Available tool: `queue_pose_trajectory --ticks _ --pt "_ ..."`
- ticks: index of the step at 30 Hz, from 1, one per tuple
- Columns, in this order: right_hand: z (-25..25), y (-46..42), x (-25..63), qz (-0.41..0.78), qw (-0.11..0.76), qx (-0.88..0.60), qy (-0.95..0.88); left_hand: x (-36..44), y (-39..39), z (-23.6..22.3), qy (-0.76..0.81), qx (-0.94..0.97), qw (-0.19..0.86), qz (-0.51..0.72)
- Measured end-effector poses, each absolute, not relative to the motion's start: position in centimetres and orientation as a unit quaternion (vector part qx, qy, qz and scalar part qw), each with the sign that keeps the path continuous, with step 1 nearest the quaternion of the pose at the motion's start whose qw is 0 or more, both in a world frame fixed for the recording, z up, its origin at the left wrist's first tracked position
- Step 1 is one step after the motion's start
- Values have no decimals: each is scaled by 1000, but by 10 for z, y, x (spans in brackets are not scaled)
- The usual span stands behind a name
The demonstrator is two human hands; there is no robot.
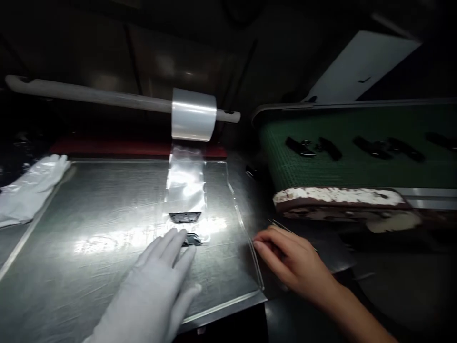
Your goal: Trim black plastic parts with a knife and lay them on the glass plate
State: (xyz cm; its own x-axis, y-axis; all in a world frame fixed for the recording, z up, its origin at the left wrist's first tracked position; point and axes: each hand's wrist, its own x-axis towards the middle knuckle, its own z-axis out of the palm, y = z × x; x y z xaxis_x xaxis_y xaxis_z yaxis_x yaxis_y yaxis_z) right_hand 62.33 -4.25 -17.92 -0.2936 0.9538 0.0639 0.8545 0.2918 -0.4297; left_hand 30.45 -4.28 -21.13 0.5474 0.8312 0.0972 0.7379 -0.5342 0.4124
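1. The left hand, gloved in white, is held low over the metal worktop; its fingers are extended and slightly parted, the thumb set away.
2. A small dark piece is positioned on the worktop at the left fingertips, its left end partly covered by them.
3. A dark trapezoidal plate is seen just beyond, at the lower part of a clear film strip.
4. The strip is fed from a roll carried on a pale rod.
5. The bare right hand is curled beside the worktop's right edge; whether anything is pinched cannot be told.
6. Dark parts are borne on a green conveyor belt.
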Motion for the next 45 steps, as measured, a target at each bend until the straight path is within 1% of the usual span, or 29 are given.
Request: queue_pose_trajectory --ticks 2,4,6,10,15,17,20,22,24,26,29,36,40,45 --pt "-197 -77 667 81 191 -659 -723 302 -42 -221 444 872 127 164" --pt "-214 -97 701 18 183 -704 -686 301 -39 -227 442 874 115 165" --pt "-228 -104 724 8 169 -718 -675 305 -34 -226 443 875 125 150" --pt "-238 -101 735 37 181 -718 -672 317 -33 -205 441 875 155 129" --pt "-220 -108 713 74 204 -705 -676 325 -43 -186 456 862 168 141" --pt "-208 -106 696 128 210 -689 -682 321 -44 -184 455 856 185 160" --pt "-189 -86 662 196 211 -629 -722 305 -38 -184 454 839 200 225" --pt "-180 -60 639 198 210 -567 -771 292 -27 -183 457 829 176 269" --pt "-175 -30 617 190 201 -511 -814 280 -13 -182 460 829 137 287" --pt "-174 -1 597 174 189 -471 -844 272 2 -181 470 831 113 274" --pt "-177 30 572 148 178 -435 -870 270 21 -181 481 839 121 224" --pt "-188 51 539 167 119 -403 -892 275 31 -196 494 839 149 171" --pt "-192 51 547 163 105 -409 -892 273 29 -202 496 840 152 160" --pt "-194 26 598 156 127 -460 -865 272 29 -203 500 838 158 155"
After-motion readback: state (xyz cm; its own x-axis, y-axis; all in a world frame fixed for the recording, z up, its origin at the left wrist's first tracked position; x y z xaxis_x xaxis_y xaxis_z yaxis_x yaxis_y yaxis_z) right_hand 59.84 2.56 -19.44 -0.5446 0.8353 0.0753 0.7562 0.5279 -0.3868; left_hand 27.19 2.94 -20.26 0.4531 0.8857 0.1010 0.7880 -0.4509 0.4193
